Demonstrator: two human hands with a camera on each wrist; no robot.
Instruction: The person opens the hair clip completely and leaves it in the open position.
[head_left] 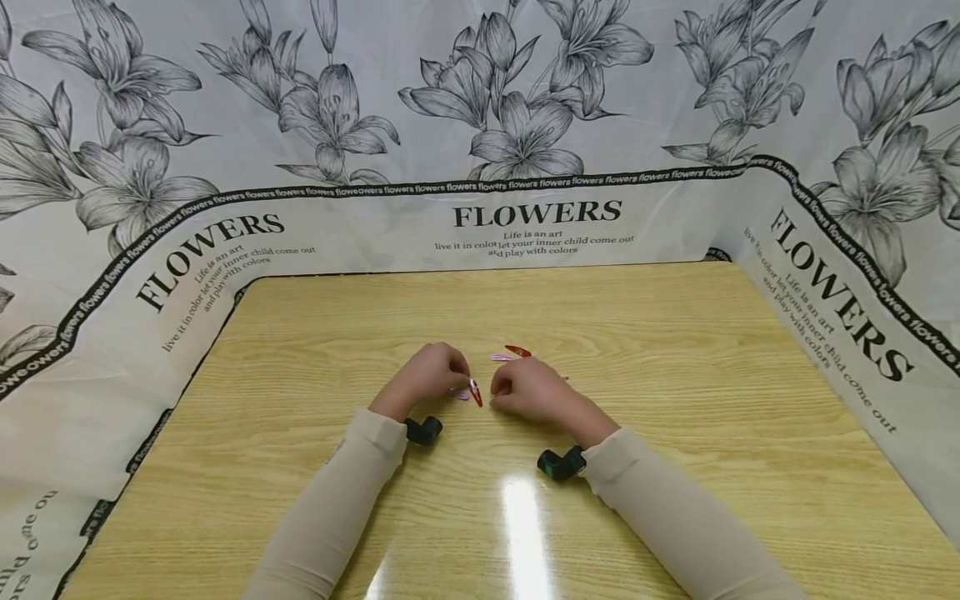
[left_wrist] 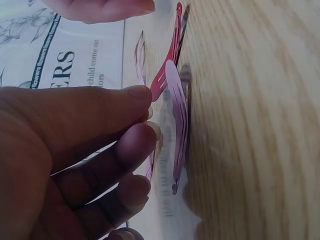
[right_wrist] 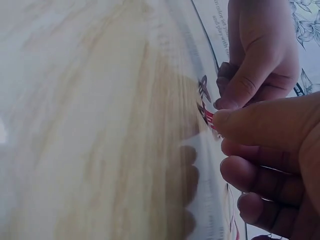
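In the head view my left hand (head_left: 431,375) pinches one end of a red hair clip (head_left: 476,393) between thumb and fingers. A pink hair clip (left_wrist: 177,125) lies just under it on the table, overlapping it in the left wrist view. My right hand (head_left: 534,392) is close on the right, its fingers loosely bent and nothing visible between them. Its thumb overlaps the red clip in the right wrist view, but the head view shows a small gap between them.
Beyond my right hand lie another pink hair clip (head_left: 501,357) and another red hair clip (head_left: 517,351). The wood-grain table (head_left: 637,325) reflects light near its front. A flower-printed cloth (head_left: 525,125) stands around its back and sides.
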